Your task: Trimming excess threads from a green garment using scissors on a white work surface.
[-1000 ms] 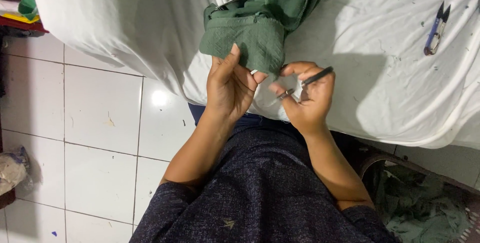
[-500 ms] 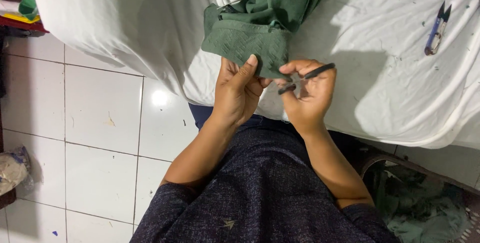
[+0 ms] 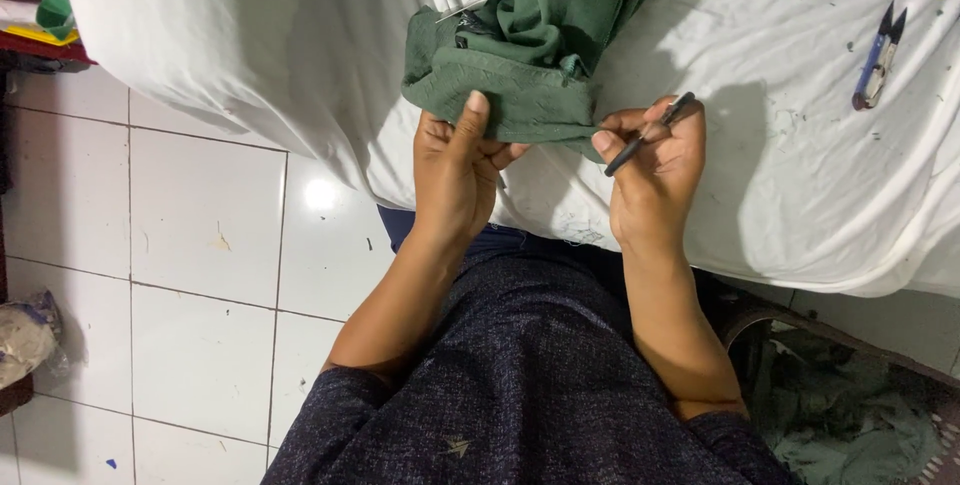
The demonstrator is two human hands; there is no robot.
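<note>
A crumpled green garment lies on a table draped in white cloth. My left hand grips the garment's lower hem from beneath, thumb up on the fabric. My right hand pinches the hem's right end between thumb and finger and also holds a thin dark tool, a small thread snip by its look, angled up to the right. Both hands stretch the hem between them at the table's near edge.
A second blue-handled thread snip lies on the white cloth at the far right. White floor tiles spread to the left. A basket of green fabric scraps sits at the lower right. A bundle rests at the left edge.
My hands have moved apart along the hem, the right one shifting to the right. The garment's edge now lies spread between them instead of bunched above both hands.
</note>
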